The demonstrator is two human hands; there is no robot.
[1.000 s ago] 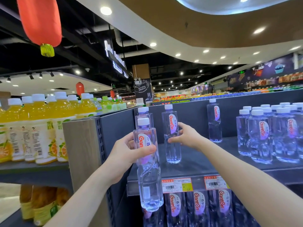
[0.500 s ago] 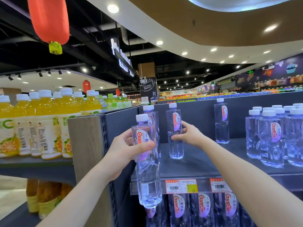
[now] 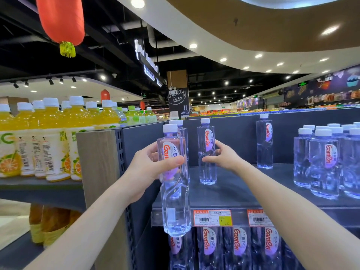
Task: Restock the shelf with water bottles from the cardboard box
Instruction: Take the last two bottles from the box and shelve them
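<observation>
Since the full bottle (image 3: 175, 203) looks weighty, stiff and slick, the left grip (image 3: 153, 168) rightly wraps its labelled waist before the shelf (image 3: 243, 190), while the right grip (image 3: 222, 158) clasps a standing bottle (image 3: 206, 173) there.

1. One head-worn wide-angle camera faces forward, roughly level, near the shelf (image 3: 243, 191) at 12 o'clock.
2. The ceiling (image 3: 253, 26) fills the upper frame.
3. The left forearm (image 3: 87, 227) enters from 7 o'clock, the right forearm (image 3: 288, 207) from 5 o'clock.

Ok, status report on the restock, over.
Left hand grips held bottle, in front of the shelf, not yet placed. Right hand grips standing bottle on shelf. Nothing blocking.
</observation>
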